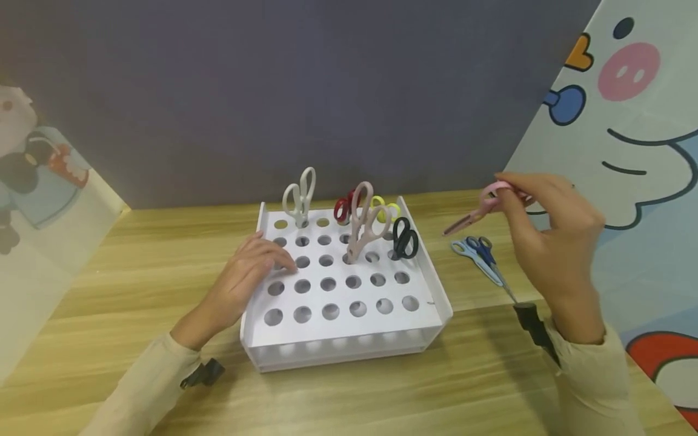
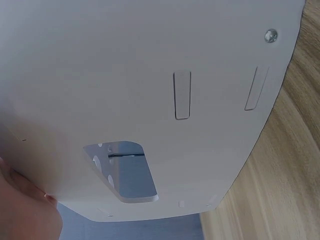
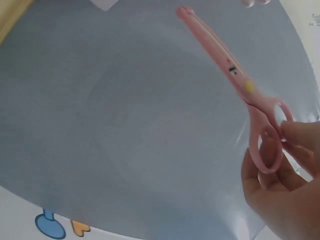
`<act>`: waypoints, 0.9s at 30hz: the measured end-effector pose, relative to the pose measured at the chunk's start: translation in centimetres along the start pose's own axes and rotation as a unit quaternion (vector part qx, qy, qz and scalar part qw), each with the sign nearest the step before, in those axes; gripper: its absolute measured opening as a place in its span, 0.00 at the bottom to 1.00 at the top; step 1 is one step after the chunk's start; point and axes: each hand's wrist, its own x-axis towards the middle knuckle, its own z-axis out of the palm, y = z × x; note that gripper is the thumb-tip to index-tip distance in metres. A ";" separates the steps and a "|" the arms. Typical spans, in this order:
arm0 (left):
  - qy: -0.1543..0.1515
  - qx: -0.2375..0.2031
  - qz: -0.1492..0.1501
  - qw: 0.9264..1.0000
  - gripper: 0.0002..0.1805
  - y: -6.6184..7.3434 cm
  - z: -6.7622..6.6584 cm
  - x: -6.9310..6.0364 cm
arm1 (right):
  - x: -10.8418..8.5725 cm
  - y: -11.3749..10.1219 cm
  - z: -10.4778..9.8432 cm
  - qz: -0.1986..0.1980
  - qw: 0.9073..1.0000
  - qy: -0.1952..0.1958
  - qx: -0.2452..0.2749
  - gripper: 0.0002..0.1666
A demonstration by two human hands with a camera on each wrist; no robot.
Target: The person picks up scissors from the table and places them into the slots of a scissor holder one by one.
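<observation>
Pink scissors point(image 1: 480, 209) are pinched by the handle loops in my right hand point(image 1: 556, 236), above the table to the right of the rack. Their closed blades point left and down; the right wrist view shows the pink scissors point(image 3: 235, 75) against a grey surface. My left hand point(image 1: 240, 281) rests over the left side of the white holed rack point(image 1: 343, 327), fingers on its top. White scissors point(image 1: 300, 197), red scissors point(image 1: 343, 209), pale pink scissors point(image 1: 362, 224), yellow scissors point(image 1: 389, 209) and black scissors point(image 1: 405, 239) stand handles up in the rack's holes.
Light blue scissors point(image 1: 480, 263) and dark blue scissors point(image 1: 491, 251) lie on the wooden table point(image 1: 163, 260) right of the rack. A grey panel point(image 1: 327, 91) stands behind, with a cartoon-printed wall point(image 1: 654, 181) at the right. The rack's side panel point(image 2: 215, 140) fills the left wrist view.
</observation>
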 end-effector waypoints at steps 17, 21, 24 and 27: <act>0.003 0.010 -0.004 1.000 0.21 -0.1 -0.3 0.0 | -0.8 -5.6 1.4 -0.048 0.985 0.131 0.097 0.04; 0.005 0.009 -0.009 1.000 0.21 -0.1 -0.3 -0.2 | -0.9 -7.2 2.6 -0.079 0.984 0.093 0.132 0.04; 0.004 0.003 -0.015 1.000 0.20 -0.2 -0.1 -0.3 | -1.3 -8.1 3.6 -0.098 0.982 0.055 0.154 0.08; 0.000 0.005 -0.021 1.000 0.20 -0.1 0.1 -0.1 | -1.5 -9.1 4.5 -0.110 0.981 0.024 0.159 0.10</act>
